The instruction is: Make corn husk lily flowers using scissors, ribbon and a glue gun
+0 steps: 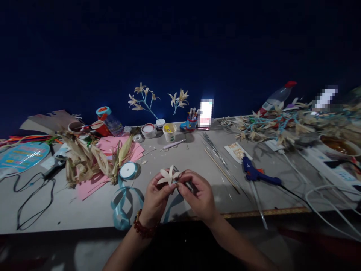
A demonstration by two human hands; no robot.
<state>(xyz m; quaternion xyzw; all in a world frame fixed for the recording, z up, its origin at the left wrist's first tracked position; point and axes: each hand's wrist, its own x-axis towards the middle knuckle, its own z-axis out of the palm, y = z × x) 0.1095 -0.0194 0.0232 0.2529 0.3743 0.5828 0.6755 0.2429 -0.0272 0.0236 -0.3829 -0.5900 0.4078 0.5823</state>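
Note:
A pale husk-like flower with pointed petals is held near the table's front edge. Closed around its base are the fingers of my left hand, with a beaded bracelet on that wrist. My right hand meets it from the other side, thumb and fingers pinched at the flower's base. A grey, metallic-looking thing shows beside the right fingers; its kind is unclear. Just left of my hands, a spool of light blue ribbon lies with loose ribbon trailing from it.
Dried corn husks lie on pink paper at left. A blue glue gun, thin wires and a power strip with cables are at right. Finished flower stems stand behind, near a paper cup and a lit phone.

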